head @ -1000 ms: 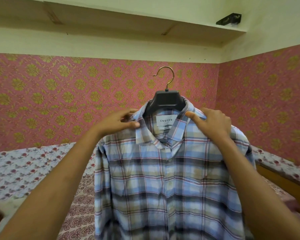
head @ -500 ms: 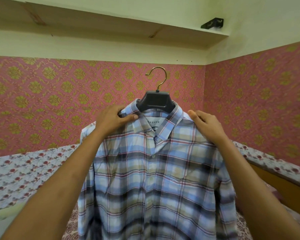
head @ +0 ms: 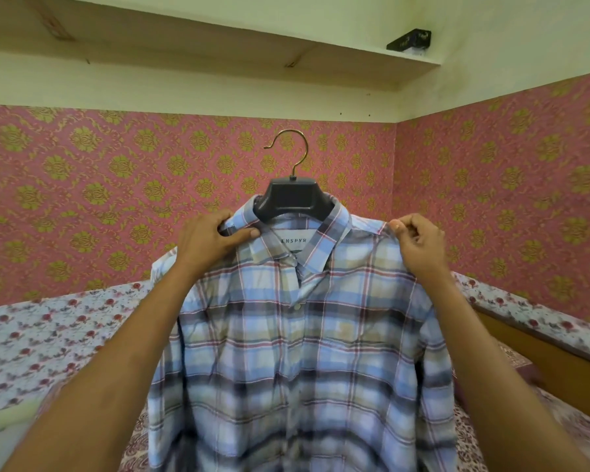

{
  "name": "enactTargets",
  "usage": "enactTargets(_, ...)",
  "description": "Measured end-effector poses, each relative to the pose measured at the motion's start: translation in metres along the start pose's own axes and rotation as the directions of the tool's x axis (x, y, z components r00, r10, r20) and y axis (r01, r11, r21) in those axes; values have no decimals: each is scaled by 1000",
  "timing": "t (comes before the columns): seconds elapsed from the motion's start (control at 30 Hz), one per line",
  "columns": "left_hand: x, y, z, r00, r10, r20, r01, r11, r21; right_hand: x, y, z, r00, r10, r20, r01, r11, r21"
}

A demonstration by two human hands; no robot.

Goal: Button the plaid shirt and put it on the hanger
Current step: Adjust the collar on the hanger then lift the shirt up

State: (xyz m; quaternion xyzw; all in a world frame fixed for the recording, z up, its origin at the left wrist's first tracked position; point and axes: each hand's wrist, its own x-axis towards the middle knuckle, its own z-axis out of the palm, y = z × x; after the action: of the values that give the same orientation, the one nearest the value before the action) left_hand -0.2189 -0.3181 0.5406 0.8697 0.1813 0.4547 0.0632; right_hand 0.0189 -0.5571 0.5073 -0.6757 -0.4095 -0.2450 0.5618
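The blue, tan and red plaid shirt (head: 300, 352) hangs buttoned on a dark plastic hanger (head: 293, 198) with a brass hook, held up in front of me. My left hand (head: 209, 240) grips the shirt at the left side of the collar, thumb on the front. My right hand (head: 417, 242) pinches the shirt's right shoulder seam with curled fingers. The hanger's arms are hidden inside the shirt. The hook touches nothing.
A bed with a floral sheet (head: 48, 335) lies below and behind the shirt. A wooden bed frame (head: 539, 356) runs along the right. Pink and gold wallpaper covers both walls, with a shelf (head: 218, 52) high above.
My right hand moved outward from the collar to the right shoulder seam and curled into a pinch. The shirt now hangs squarer. My left hand kept its hold on the collar.
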Motion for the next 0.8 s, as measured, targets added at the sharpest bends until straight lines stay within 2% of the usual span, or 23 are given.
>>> enactTargets(0.03, 0, 1, 0, 1000, 2, -2, -2, 1000, -20, 2, -1, 0, 999, -21, -31, 20, 998, -53)
enactTargets(0.13, -1, -1, 2, 1000, -1, 4, 1, 999, -54, 7, -5, 0, 995, -100, 6, 98, 958, -269)
enactTargets(0.2, -4, -2, 4, 1000, 4, -5, -4, 1000, -22, 6, -17, -1, 970, -228, 87, 242, 944, -226)
enactTargets(0.3, -6, 1, 6, 1000, -6, 3, 6, 1000, 11, 2, -28, 7, 890, -375, 259, 423, 891, -163)
enactTargets(0.43, -5, 0, 9, 1000, -4, 13, 3, 1000, 7, 0, -20, 16, 929, -317, 190, 330, 943, -40)
enactTargets(0.53, -5, 0, 8, 999, -14, 34, 14, 1000, -3, 5, -20, 17, 965, -167, 202, 146, 983, 115)
enactTargets(0.63, -5, 1, 7, 999, -15, 33, 15, 1000, -20, 10, -25, 14, 984, -61, 165, 8, 952, 307)
enactTargets(0.67, -5, 1, 6, 1000, -15, 27, 16, 1000, -25, 12, -26, 10, 985, -45, 169, -9, 952, 306)
enactTargets(0.7, -5, 2, 5, 1000, -14, 20, 15, 1000, -26, 15, -27, 8, 972, -44, 232, -13, 971, 237)
enactTargets(0.77, -5, 0, 4, 1000, -17, 7, 17, 1000, -16, 15, -26, 7, 891, -35, 453, 26, 999, 25)
enactTargets(0.8, -5, -1, 5, 1000, -23, 8, 23, 1000, -9, 13, -23, 7, 862, -30, 507, 61, 997, -43)
